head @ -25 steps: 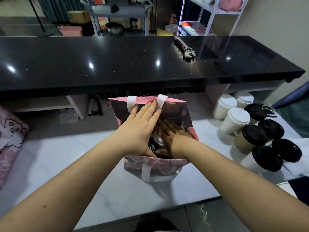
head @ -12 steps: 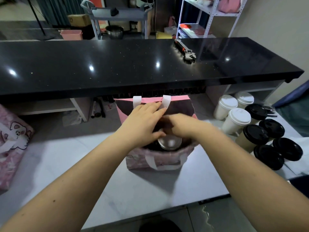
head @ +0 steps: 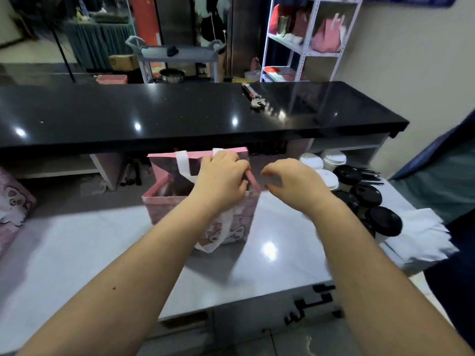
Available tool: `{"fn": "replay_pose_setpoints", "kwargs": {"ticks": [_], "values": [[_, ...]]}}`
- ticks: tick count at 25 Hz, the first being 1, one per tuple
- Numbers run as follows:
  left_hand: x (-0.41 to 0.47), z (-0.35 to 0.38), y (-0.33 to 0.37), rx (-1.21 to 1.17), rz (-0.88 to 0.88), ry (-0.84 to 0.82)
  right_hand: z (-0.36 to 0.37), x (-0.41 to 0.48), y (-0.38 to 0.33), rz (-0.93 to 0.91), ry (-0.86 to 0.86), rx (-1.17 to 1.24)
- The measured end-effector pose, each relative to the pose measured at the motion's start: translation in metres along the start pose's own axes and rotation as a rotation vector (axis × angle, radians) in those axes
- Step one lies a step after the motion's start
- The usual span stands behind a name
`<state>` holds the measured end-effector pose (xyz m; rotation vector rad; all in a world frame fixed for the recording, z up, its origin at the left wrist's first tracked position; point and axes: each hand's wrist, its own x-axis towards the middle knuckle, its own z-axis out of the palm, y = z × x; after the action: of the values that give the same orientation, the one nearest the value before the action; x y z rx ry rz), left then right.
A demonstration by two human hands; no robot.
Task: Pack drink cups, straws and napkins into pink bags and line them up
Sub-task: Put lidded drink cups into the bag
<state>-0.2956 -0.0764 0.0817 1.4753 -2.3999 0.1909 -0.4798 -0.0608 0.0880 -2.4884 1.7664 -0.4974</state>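
right hand (head: 290,182) has come out of the pink bag (head: 169,204) since the earlier frame and now hangs just beside its right wall, fingers loosely curled, holding nothing. left hand (head: 222,177) has shifted from the bag's mouth to its right top rim, fingers curled over the edge and pinching it; thumb hidden. bag stands mid-tabletop (head: 77,240), toward the far edge, mouth open, near handle (head: 226,227) drooping down the front. contents not visible from here, frame blurred. judgement: cups look packed, straws and napkins come next. lidded cups (head: 365,195) cluster at the right edge, napkins (head: 419,235) nearer you along that same edge, and the thin dark sticks behind the black lids may be straws (head: 371,173); too small to be sure. keep your left pinch on the rim so the mouth stays wide and the bag doesn't tip. reach right with the free hand, take one straw and one napkin cleanly, and slide them down the side wall rather than dropping them on the lids. second pink bag (head: 12,209) sits at the left edge, likely the start of the line, so set this one beside it afterwards.
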Motion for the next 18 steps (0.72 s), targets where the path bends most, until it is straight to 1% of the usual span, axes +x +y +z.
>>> {"fn": "replay_pose_setpoints", "kwargs": {"ticks": [5, 8, 11, 14, 18], "values": [[-0.004, 0.037, 0.142, -0.147, -0.042, 0.019, -0.025, -0.12, 0.089, 0.118, 0.131, 0.051], [-0.017, 0.063, 0.219, -0.245, -0.054, -0.034, -0.025, -0.188, 0.133, 0.18, 0.198, 0.059], [-0.031, 0.088, 0.287, -0.272, -0.012, -0.121, -0.021, -0.254, 0.176, 0.299, 0.181, 0.062], [-0.04, 0.106, 0.329, -0.301, 0.007, -0.159, -0.018, -0.299, 0.208, 0.388, 0.131, 0.082], [-0.024, 0.118, 0.351, -0.334, -0.015, -0.136, -0.018, -0.306, 0.237, 0.442, 0.173, 0.15]]}}
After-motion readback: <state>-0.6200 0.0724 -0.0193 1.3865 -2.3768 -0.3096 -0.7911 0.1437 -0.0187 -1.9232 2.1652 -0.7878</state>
